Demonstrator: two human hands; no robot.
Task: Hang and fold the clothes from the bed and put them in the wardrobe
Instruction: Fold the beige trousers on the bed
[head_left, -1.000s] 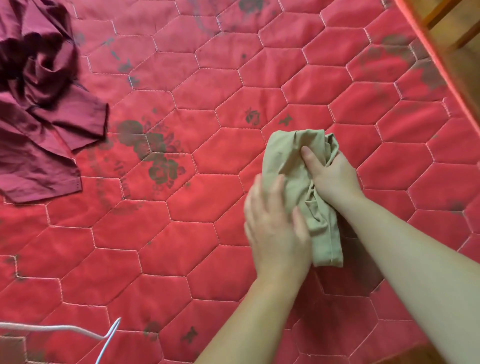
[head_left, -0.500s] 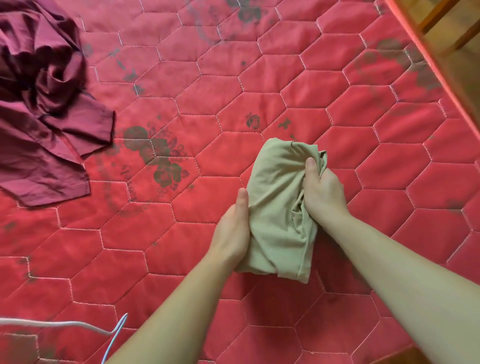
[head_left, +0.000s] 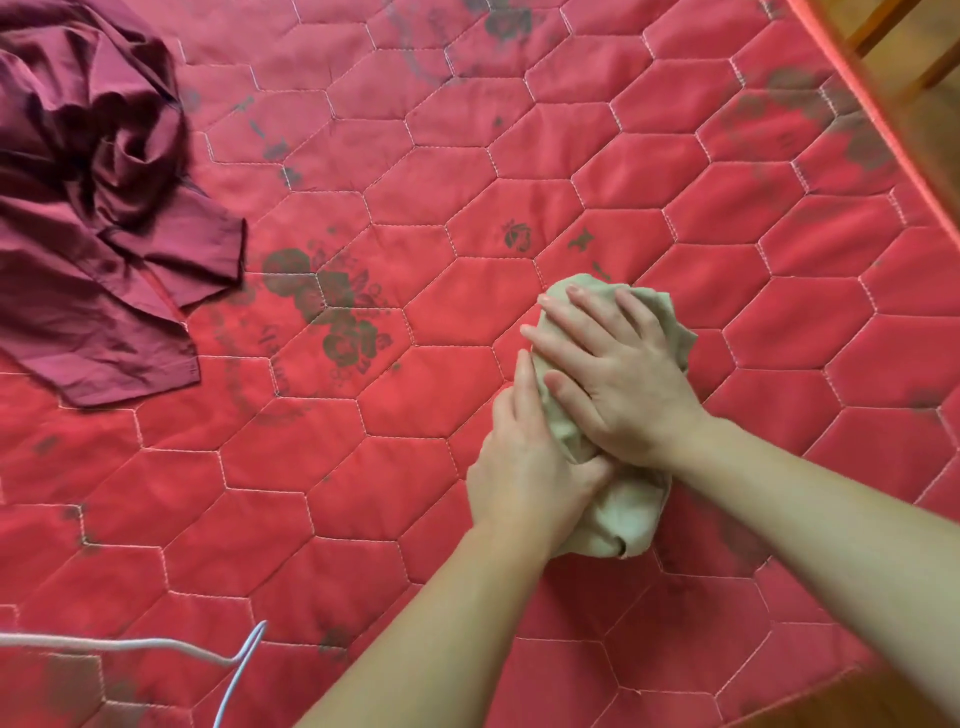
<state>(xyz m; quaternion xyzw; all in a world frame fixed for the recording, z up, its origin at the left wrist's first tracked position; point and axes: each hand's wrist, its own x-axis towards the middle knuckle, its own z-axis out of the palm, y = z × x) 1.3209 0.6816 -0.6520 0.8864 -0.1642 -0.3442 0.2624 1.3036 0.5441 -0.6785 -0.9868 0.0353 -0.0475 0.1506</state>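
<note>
Right hand (head_left: 618, 374) presses flat on the nearly folded beige garment (head_left: 628, 514); left hand (head_left: 524, 478) grips its edge. Maroon shirt (head_left: 98, 218), ten o'clock, awaits the hanger (head_left: 156, 647).

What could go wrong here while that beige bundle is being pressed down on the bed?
The beige garment is bunched rather than flat under the right hand, so pressing may set creases instead of a neat fold. The left hand grips only its side, so the loose lower end could unroll when lifted. The white hanger and the crumpled maroon garment lie apart from it, seemingly out of harm's way.
</note>
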